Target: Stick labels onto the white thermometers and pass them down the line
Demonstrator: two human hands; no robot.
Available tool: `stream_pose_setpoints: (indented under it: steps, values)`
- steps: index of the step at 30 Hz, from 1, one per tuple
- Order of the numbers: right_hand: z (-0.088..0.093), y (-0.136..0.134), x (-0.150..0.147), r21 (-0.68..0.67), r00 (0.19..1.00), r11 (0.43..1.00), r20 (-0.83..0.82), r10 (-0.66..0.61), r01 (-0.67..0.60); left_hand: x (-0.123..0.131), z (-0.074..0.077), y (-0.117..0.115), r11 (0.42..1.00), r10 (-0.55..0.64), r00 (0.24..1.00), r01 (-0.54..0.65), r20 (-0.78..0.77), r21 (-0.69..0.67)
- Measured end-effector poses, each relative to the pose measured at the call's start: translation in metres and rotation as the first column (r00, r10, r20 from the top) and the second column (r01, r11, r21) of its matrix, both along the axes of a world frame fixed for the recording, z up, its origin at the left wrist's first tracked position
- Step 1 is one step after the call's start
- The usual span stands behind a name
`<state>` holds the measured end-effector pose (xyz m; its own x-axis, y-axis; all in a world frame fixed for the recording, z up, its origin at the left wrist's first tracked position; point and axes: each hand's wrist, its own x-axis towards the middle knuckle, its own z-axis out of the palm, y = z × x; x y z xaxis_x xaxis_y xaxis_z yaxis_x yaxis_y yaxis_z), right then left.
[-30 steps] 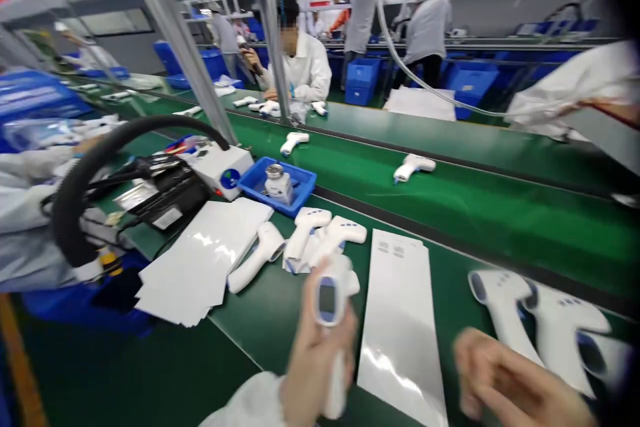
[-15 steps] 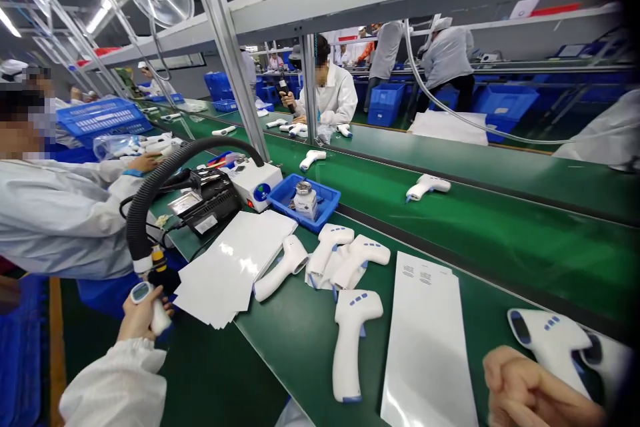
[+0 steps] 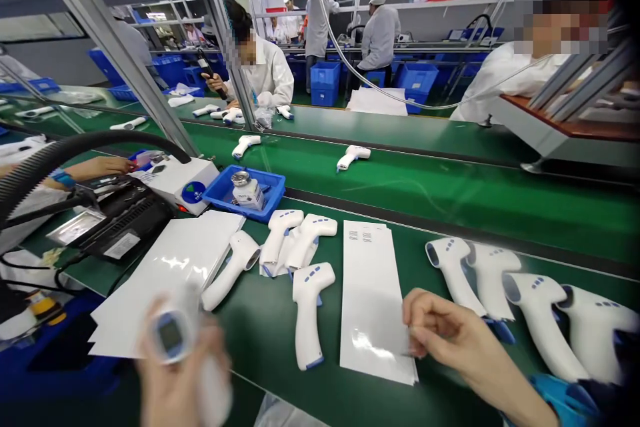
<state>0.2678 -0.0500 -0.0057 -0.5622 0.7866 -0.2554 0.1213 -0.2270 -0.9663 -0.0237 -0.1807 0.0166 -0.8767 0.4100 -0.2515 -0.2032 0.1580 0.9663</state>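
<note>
My left hand (image 3: 165,383), blurred by motion, is closed around a white infrared thermometer (image 3: 171,333) whose small screen faces me. It is over the table's front edge, by a stack of white sheets (image 3: 165,267). My right hand (image 3: 445,333) has thumb and fingers pinched together at the right edge of a narrow stack of glossy label sheets (image 3: 373,300). Whether anything is between those fingertips is too small to tell. Between the two stacks lie several more thermometers, the nearest thermometer (image 3: 307,313) apart from the others. Another group of thermometers (image 3: 450,273) lies right of my right hand.
A blue tray (image 3: 274,203) holds a metal-capped bottle (image 3: 247,190). Left of it stand a white box (image 3: 175,180) and a black hose (image 3: 90,143). Beyond runs a green conveyor (image 3: 425,193) carrying thermometers. A co-worker's hand (image 3: 103,167) reaches in at left.
The view has swung right. My left hand has brought the thermometer from beside the hose nozzle up to the table's front edge. My right hand is now at the label sheets' edge.
</note>
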Motion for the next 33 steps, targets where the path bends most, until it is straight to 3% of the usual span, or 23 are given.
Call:
stream_pose_setpoints:
  steps: [1, 3, 5, 8, 11, 14, 19, 24, 33]
  values:
    - [0.003, -0.003, -0.005, -0.008, 0.999, 0.999, 0.007, 0.044, -0.044, 0.026, -0.006, 0.013, 0.983, -0.184, 0.974, 0.182, 0.129, 0.027]
    - [0.008, -0.011, -0.012, -0.031, 0.992, 0.992, 0.02, 0.124, -0.123, 0.074, -0.021, 0.038, 0.886, -0.449, 0.837, 0.461, 0.314, 0.039]
    - [0.011, -0.02, -0.017, -0.065, 0.984, 0.982, 0.022, 0.177, -0.176, 0.109, -0.037, 0.057, 0.761, -0.639, 0.712, 0.64, 0.293, 0.103]
    - [0.01, -0.032, -0.02, -0.077, 0.978, 0.975, 0.025, 0.209, -0.207, 0.133, -0.058, 0.076, 0.606, -0.794, 0.601, 0.776, 0.084, 0.173]
    - [0.005, -0.034, -0.023, 0.059, 0.981, 0.982, 0.088, 0.173, -0.178, 0.135, -0.069, 0.085, 0.525, -0.847, 0.531, 0.826, 0.031, 0.205]
    - [0.004, -0.024, -0.026, 0.273, 0.988, 0.959, 0.152, 0.035, -0.076, 0.133, -0.068, 0.086, 0.498, -0.866, 0.491, 0.831, 0.095, 0.249]
    - [0.006, 0.006, -0.03, 0.518, 0.966, 0.854, 0.194, -0.174, 0.05, 0.135, -0.061, 0.085, 0.471, -0.881, 0.44, 0.848, 0.171, 0.244]
    - [0.003, 0.021, -0.033, 0.493, 0.968, 0.866, 0.166, -0.187, 0.083, 0.136, -0.055, 0.087, 0.487, -0.87, 0.446, 0.844, 0.212, 0.225]
    - [0.001, 0.024, -0.037, 0.467, 0.964, 0.876, 0.157, -0.214, 0.119, 0.134, -0.057, 0.087, 0.466, -0.881, 0.423, 0.855, 0.213, 0.227]
